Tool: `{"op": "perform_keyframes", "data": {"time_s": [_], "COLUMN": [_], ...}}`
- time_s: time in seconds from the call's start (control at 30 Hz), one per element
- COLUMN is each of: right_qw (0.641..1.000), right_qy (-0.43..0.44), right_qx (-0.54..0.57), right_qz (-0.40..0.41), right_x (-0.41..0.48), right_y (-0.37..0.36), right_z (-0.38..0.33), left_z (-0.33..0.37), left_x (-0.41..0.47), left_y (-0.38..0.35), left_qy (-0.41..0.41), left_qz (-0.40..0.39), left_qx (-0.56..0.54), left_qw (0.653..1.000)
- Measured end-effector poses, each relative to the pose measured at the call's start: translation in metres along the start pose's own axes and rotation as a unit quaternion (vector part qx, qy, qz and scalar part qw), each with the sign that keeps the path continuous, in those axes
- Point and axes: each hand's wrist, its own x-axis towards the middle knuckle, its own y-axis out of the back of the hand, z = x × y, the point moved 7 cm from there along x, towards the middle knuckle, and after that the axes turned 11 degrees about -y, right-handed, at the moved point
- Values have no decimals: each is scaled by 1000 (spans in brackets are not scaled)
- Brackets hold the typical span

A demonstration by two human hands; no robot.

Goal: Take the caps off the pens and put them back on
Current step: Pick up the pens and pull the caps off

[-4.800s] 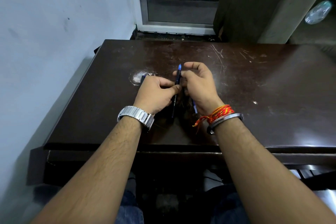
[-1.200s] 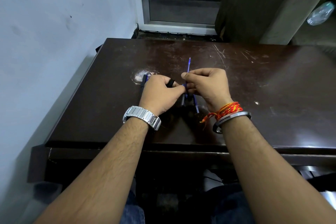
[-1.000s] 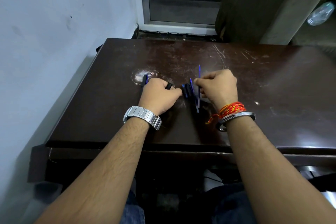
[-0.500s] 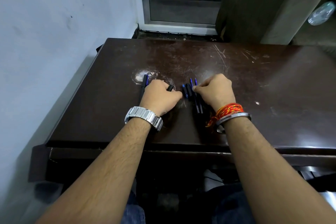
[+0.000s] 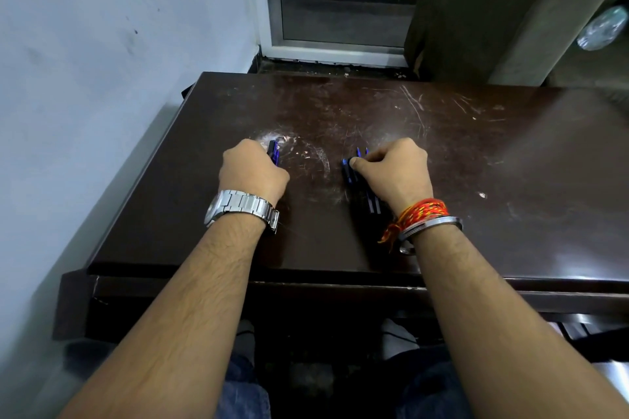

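A dark brown bench [image 5: 510, 163] carries a white scuffed patch [image 5: 306, 155] left of its middle, pale scratches [image 5: 413, 102] toward its far edge and a white speck [image 5: 482, 195] to the right. A bluish wall [image 5: 102, 61] runs along its left edge. Beyond the far edge stand a metal-framed panel [image 5: 347, 17] and a brown cabinet [image 5: 476, 10]; a clear bottle [image 5: 600, 29] lies past the far right corner. A steel watch [image 5: 241, 206] and a bangle [image 5: 432, 226] are worn at the wrists.

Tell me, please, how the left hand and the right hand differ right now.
The left hand sits at a single pen by the white scuff; the right hand curls over a bunch of pens. The left wrist wears a metal watch; the right wears red thread and a metal bangle. Both have curled fingers, knuckles up, low on the table.
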Motion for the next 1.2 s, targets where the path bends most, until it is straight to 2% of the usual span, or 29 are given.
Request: {"op": "perform_keyframes", "data": {"time_s": [0.63, 0.77, 0.83, 0.93, 1.03, 1.2], "right_qw": [998, 997, 995, 973, 931, 895], "right_qy": [57, 67, 49, -22, -56, -84], "right_qx": [12, 41, 81, 186, 274, 354], "right_qz": [-31, -21, -42, -131, -236, -259], "right_x": [-11, -13, -13, -14, -22, -21], "right_y": [-12, -12, -16, -31, -47, -48], "right_z": [-14, -17, -16, -12, -17, -18], "left_z": [5, 9, 13, 21, 31, 38], "left_x": [-3, -4, -3, -5, -9, -10], "left_y": [-1, 2, 2, -5, -10, -14], "left_qy": [6, -15, -30, -58, -83, -114], "left_qz": [-11, 16, 23, -5, -17, -22], "left_qx": [13, -25, -72, -167, -224, -261], "left_qw": [1000, 999, 997, 984, 971, 958]}}
